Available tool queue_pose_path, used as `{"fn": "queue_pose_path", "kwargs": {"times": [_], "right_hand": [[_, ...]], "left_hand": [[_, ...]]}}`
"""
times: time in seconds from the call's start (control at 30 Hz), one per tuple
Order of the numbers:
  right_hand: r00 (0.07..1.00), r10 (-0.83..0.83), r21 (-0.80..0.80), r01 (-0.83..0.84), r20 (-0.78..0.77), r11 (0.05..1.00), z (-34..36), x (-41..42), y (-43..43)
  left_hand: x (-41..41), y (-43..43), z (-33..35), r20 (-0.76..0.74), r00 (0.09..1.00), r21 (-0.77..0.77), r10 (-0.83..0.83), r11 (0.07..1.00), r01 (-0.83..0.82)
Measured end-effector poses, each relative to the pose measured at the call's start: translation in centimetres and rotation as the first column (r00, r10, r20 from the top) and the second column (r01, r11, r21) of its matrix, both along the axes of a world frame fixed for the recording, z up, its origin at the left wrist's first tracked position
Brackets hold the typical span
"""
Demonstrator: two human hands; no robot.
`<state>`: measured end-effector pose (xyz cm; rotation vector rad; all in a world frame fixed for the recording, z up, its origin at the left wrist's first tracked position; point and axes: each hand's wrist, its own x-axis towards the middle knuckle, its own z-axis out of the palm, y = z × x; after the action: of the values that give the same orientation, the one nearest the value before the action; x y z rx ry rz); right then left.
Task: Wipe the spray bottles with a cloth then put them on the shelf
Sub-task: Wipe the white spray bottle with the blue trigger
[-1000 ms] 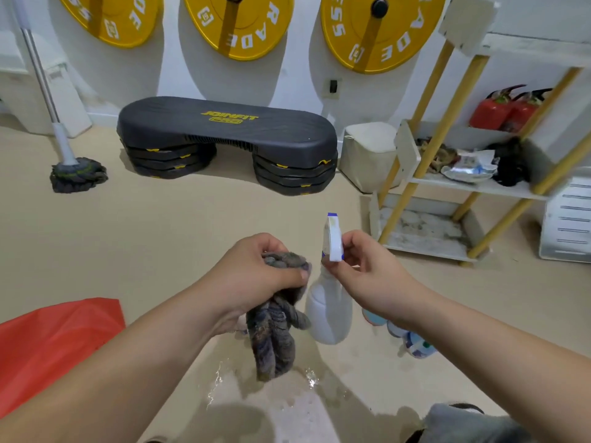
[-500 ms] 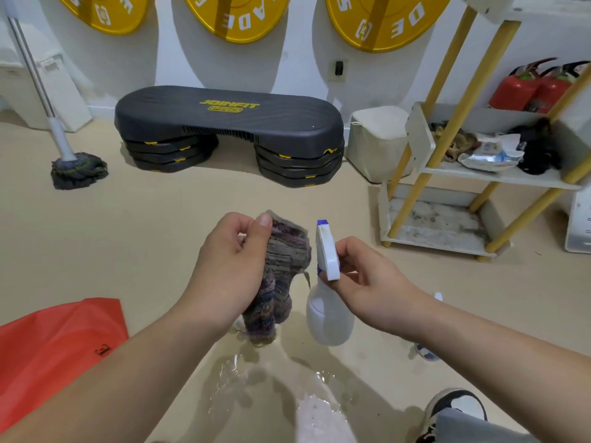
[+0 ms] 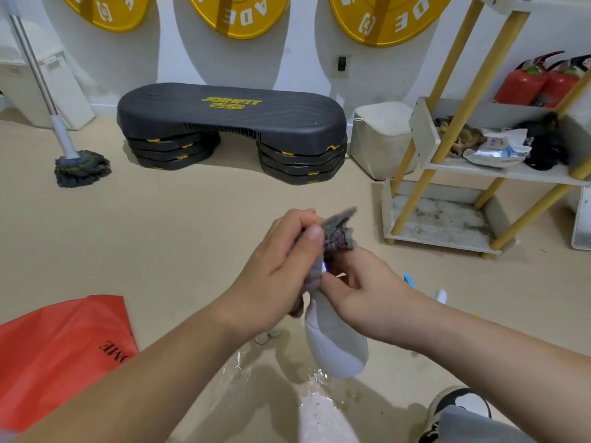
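Note:
My right hand (image 3: 358, 292) holds a white spray bottle (image 3: 335, 343) by its neck, in the air above the floor. My left hand (image 3: 281, 270) grips a dark grey cloth (image 3: 339, 231) and presses it over the bottle's spray head, which is almost fully covered. Only a sliver of blue trim shows between my fingers. The shelf (image 3: 499, 174), white with yellow legs, stands at the right. Tips of other spray bottles (image 3: 441, 295) peek out behind my right forearm.
Water is spilled on the beige floor (image 3: 316, 391) under the bottle. A red bag (image 3: 60, 353) lies at the left, a black step platform (image 3: 230, 123) and a mop (image 3: 81, 164) farther back. Red fire extinguishers (image 3: 540, 81) stand behind the shelf. My shoe (image 3: 457, 407) is at the lower right.
My left hand has brought the cloth from beside the bottle up onto its spray head, covering it. Both hands have moved closer together.

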<state>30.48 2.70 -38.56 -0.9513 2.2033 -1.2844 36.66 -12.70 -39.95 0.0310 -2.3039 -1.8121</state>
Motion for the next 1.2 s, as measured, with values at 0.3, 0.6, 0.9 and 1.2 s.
{"fn": "queue_pose_path", "kwargs": {"times": [0.3, 0.6, 0.9, 1.2], "right_hand": [[0.983, -0.063, 0.038, 0.057, 0.170, 0.998, -0.6, -1.1, 0.8], [0.920, 0.076, -0.050, -0.062, 0.385, 0.997, 0.4, -1.0, 0.8], [0.909, 0.147, -0.097, -0.118, 0.391, 0.988, 1.1, -1.4, 1.3], [0.881, 0.206, -0.070, -0.195, 0.426, 0.978, 0.8, -1.9, 2.0]], "left_hand": [[0.6, 2.2, -1.6, -0.267, 0.964, -0.364, -0.013, 0.927, -0.089], [-0.8, 0.1, -2.1, -0.112, 0.966, -0.265, 0.231, 0.930, -0.253], [-0.9, -1.9, -3.3, -0.217, 0.952, -0.310, 0.217, 0.909, -0.278], [-0.6, -1.1, -3.0, -0.453, 0.891, -0.565, -0.012, 0.777, -0.276]]}}
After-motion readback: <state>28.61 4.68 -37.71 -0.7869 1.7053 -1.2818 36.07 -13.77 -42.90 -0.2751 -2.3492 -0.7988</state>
